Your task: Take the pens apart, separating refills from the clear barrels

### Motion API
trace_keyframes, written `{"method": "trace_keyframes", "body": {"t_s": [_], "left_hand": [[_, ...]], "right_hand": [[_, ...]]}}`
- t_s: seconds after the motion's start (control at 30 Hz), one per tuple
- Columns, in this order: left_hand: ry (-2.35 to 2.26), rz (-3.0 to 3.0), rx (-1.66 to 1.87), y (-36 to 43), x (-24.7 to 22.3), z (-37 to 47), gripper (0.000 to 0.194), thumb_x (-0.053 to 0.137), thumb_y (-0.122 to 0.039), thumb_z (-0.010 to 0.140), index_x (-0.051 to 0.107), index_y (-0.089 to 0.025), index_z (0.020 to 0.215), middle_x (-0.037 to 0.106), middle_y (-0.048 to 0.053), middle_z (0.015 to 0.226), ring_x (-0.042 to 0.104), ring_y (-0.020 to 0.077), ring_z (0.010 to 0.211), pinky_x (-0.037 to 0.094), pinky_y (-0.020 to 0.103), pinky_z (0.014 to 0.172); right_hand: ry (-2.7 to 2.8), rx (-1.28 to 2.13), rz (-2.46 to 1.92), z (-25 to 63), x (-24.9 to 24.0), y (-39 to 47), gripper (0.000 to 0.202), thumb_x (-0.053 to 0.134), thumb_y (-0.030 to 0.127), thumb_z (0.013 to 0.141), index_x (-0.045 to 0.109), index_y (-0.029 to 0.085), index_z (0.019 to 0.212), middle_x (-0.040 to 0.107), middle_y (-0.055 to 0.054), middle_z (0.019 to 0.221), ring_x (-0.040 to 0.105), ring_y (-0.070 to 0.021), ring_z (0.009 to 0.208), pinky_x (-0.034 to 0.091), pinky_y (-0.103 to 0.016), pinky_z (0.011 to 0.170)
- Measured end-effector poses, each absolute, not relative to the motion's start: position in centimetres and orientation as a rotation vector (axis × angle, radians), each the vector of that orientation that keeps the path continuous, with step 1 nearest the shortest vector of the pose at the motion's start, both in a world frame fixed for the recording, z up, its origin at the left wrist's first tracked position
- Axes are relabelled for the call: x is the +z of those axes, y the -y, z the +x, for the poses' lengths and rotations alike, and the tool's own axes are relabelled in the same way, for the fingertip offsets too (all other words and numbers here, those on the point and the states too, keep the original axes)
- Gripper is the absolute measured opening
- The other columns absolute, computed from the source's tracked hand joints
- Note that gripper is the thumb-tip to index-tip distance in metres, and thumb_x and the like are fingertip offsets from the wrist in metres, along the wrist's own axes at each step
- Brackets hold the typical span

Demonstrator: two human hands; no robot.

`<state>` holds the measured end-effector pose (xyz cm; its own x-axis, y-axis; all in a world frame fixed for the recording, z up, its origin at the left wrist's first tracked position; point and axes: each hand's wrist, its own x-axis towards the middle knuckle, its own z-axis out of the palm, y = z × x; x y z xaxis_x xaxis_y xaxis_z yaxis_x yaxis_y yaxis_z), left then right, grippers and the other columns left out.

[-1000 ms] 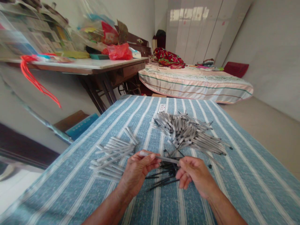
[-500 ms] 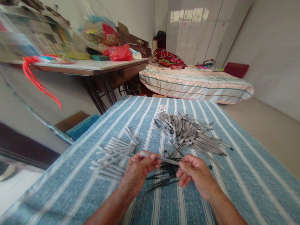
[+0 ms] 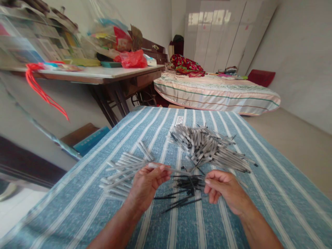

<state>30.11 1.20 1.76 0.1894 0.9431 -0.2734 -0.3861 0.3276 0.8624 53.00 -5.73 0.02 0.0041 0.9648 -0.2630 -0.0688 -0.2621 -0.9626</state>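
My left hand (image 3: 150, 181) pinches a translucent whitish tube, which looks like a pen barrel (image 3: 176, 171), between thumb and fingers. The tube points right, tilting slightly down. My right hand (image 3: 224, 190) is closed in a pinch just past the tube's right end, apart from it; whatever its fingertips hold is too small or hidden to tell. Below and between both hands lies a heap of thin black sticks (image 3: 185, 183). Several bare whitish tubes (image 3: 124, 173) lie beside my left hand. Beyond my right hand is a large pile of similar tubes with dark ends (image 3: 207, 145).
Under everything is a blue striped cloth (image 3: 90, 207) on the table. A side table (image 3: 103, 74) at the left bears bags and boxes, with a red cord (image 3: 44, 90) hanging over its edge. A bed (image 3: 215, 88) and a white wardrobe (image 3: 215, 38) stand behind.
My hands have drawn apart: the left has moved left with the tube, the right a little to the right. My right fingers have come off the tube's end.
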Motion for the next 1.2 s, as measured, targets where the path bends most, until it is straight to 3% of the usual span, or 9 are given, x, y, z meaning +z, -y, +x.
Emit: {"method": "trace_keyframes", "body": {"t_s": [0.23, 0.57, 0.7, 0.8, 0.9, 1.03, 1.2], "left_hand": [[-1.105, 0.742, 1.278, -4.8, 2.8, 26.9, 0.012, 0.065, -0.011, 0.064, 0.057, -0.012, 0.073, 0.068, 0.005, 0.068, 0.065, 0.0156, 0.061, 0.053, 0.025, 0.058], [-1.55, 1.207, 1.169, -9.0, 3.4, 25.5, 0.044, 0.068, -0.021, 0.061, 0.048, -0.014, 0.099, 0.059, -0.002, 0.048, 0.056, 0.0145, 0.04, 0.042, 0.021, 0.039], [-1.613, 1.442, 1.008, -11.2, 3.7, 25.8, 0.038, 0.07, -0.019, 0.058, 0.054, -0.014, 0.092, 0.054, -0.005, 0.04, 0.049, 0.0125, 0.033, 0.034, 0.019, 0.037], [-1.676, 1.661, 0.894, -12.9, 3.9, 26.1, 0.027, 0.071, -0.015, 0.056, 0.056, -0.014, 0.078, 0.047, -0.008, 0.035, 0.05, 0.0116, 0.037, 0.034, 0.019, 0.044], [-1.755, 1.887, 0.814, -13.9, 4.1, 27.1, 0.022, 0.071, -0.012, 0.056, 0.054, -0.013, 0.069, 0.051, -0.005, 0.044, 0.059, 0.017, 0.06, 0.038, 0.021, 0.058], [-1.733, 2.2, 0.62, -14.2, 3.7, 30.2, 0.011, 0.064, -0.013, 0.065, 0.059, -0.014, 0.076, 0.062, 0.006, 0.068, 0.059, 0.0261, 0.085, 0.041, 0.032, 0.073], [-1.483, 2.53, 0.304, -14.4, 1.9, 35.5, 0.01, 0.056, -0.016, 0.078, 0.062, -0.015, 0.086, 0.061, 0.008, 0.098, 0.055, 0.0224, 0.096, 0.042, 0.038, 0.084]], "right_hand": [[1.124, 1.357, -1.553, 54.9, -0.1, 5.6, 0.026, 0.056, 0.04, 0.073, 0.054, 0.015, 0.067, 0.059, 0.003, 0.048, 0.047, -0.0065, 0.029, 0.032, -0.015, 0.031], [1.411, 1.263, -1.806, 54.7, -0.7, 5.7, 0.027, 0.046, 0.04, 0.079, 0.052, 0.018, 0.066, 0.047, 0.007, 0.033, 0.039, -0.0067, 0.021, 0.02, -0.014, 0.026], [1.41, 1.195, -1.815, 55.0, -0.8, 5.6, 0.026, 0.047, 0.042, 0.079, 0.055, 0.019, 0.069, 0.047, 0.007, 0.034, 0.039, -0.0076, 0.021, 0.021, -0.016, 0.026], [1.387, 1.152, -1.811, 55.0, -0.9, 5.4, 0.025, 0.051, 0.041, 0.077, 0.055, 0.019, 0.065, 0.047, 0.006, 0.034, 0.038, -0.0079, 0.021, 0.023, -0.017, 0.027], [1.357, 1.13, -1.797, 54.9, -1.0, 5.2, 0.025, 0.053, 0.04, 0.076, 0.054, 0.02, 0.061, 0.048, 0.006, 0.036, 0.039, -0.0082, 0.023, 0.024, -0.018, 0.029], [1.359, 1.091, -1.791, 54.8, -1.2, 5.1, 0.026, 0.053, 0.04, 0.075, 0.053, 0.02, 0.061, 0.05, 0.005, 0.039, 0.042, -0.009, 0.026, 0.027, -0.019, 0.029], [1.345, 1.099, -1.754, 54.5, -1.5, 5.1, 0.024, 0.053, 0.039, 0.075, 0.054, 0.02, 0.062, 0.051, 0.004, 0.043, 0.043, -0.0092, 0.029, 0.029, -0.019, 0.03]]}}
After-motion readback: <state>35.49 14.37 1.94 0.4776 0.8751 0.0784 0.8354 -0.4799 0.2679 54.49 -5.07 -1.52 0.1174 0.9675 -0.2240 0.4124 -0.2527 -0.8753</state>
